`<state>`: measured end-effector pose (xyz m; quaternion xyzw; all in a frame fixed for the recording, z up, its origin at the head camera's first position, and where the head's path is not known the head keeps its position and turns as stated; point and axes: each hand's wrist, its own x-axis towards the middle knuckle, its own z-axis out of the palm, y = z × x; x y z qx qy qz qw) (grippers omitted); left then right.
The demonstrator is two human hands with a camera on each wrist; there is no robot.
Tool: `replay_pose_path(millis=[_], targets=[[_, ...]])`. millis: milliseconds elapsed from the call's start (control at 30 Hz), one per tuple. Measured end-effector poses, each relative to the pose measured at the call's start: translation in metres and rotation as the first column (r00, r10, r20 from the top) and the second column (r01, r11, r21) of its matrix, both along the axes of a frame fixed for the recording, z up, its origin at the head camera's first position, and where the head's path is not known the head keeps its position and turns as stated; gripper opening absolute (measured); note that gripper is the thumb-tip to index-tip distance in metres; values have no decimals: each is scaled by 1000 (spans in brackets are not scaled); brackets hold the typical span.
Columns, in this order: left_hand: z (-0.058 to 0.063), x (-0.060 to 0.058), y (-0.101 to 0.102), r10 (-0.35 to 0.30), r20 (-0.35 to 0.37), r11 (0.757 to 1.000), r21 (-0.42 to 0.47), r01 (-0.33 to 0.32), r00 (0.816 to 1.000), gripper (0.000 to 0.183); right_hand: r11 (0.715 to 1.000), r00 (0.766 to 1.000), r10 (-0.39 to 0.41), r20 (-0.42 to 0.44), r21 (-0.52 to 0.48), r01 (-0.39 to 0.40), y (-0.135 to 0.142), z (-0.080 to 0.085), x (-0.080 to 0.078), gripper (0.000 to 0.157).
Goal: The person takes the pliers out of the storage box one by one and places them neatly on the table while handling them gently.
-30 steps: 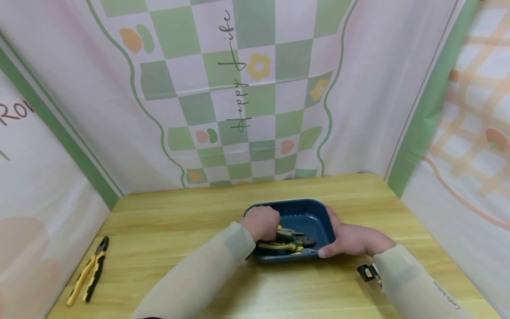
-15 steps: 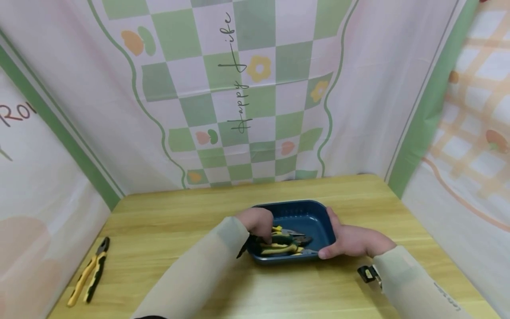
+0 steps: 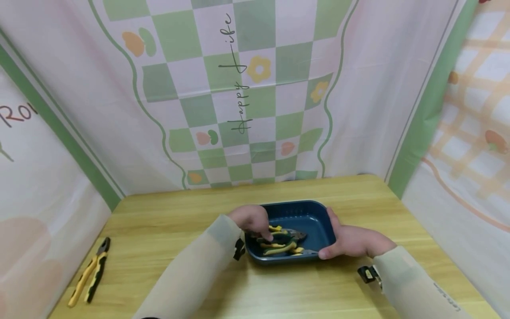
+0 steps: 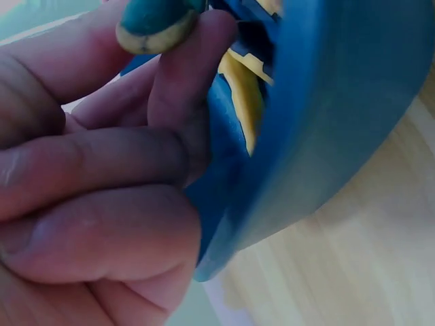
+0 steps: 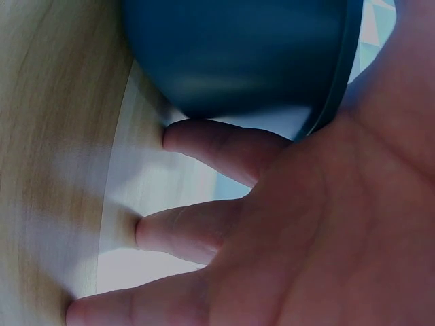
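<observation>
My left hand (image 3: 253,219) reaches over the left rim of a dark blue tray (image 3: 324,230). In the left wrist view, its thumb and a finger pinch the rounded green-and-yellow handle end of a pair of pliers (image 4: 158,27). Other pliers with yellow handles (image 3: 280,250) lie in the tray, overlapping, their metal noses toward the right. My right hand (image 3: 354,239) rests against the tray's right side, thumb at the front corner. In the right wrist view its fingers (image 5: 187,227) are straight and spread, the tips down at the table.
Another pair of pliers (image 3: 90,272), yellow and black, lies apart on the wooden table (image 3: 179,230) near its left edge. Patterned cloth curtains (image 3: 259,88) stand behind the table and on both sides.
My left hand has shifted a little left inside the tray, and the held pliers have drawn slightly left with it. My right hand has stayed at the tray's side.
</observation>
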<state>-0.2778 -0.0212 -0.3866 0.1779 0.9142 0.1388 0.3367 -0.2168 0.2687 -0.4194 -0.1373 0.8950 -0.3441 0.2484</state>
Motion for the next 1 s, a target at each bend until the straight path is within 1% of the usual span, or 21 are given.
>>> replay_pose_path(millis=[100, 167, 367, 467, 567, 633, 767, 833, 900, 1000], targets=[[-2, 1, -6, 28, 3, 996, 82, -29, 1000, 46, 1000, 1000, 0, 0, -6, 0, 0, 0, 0, 138], [-3, 3, -10, 50, 9, 989, 142, -50, 999, 46, 1000, 1000, 2, 0, -6, -2, 0, 0, -1, 138], [-2, 3, -23, 112, 48, 950, 288, -121, 993, 40, 1000, 1000, 6, -2, 16, -6, 0, -1, -1, 138], [-1, 1, -30, 140, 90, 924, 345, -163, 986, 40, 1000, 1000, -1, 2, 23, 0, 1, -1, -1, 138], [-1, -1, -37, 166, 134, 902, 379, -206, 977, 43, 999, 1000, -1, -7, 34, 1, 1, -1, -2, 138], [-1, -3, -42, 175, 153, 893, 391, -222, 973, 44, 999, 1000, 2, -16, 43, -1, 1, -1, -2, 138], [0, -4, -51, 200, 155, 873, 420, -248, 967, 46, 999, 1000, 5, -23, 50, -4, 1, -1, -1, 138], [1, -4, -57, 223, 162, 854, 442, -273, 961, 45, 999, 1000, 5, -22, 47, -4, 1, 0, -1, 138], [2, -5, -65, 255, 169, 835, 458, -305, 952, 41, 999, 1000, 4, -17, 39, -3, 1, 0, -1, 138], [2, -6, -78, 305, 165, 811, 472, -347, 938, 27, 1000, 1000, -2, -11, 30, 2, 0, 0, -1, 137]])
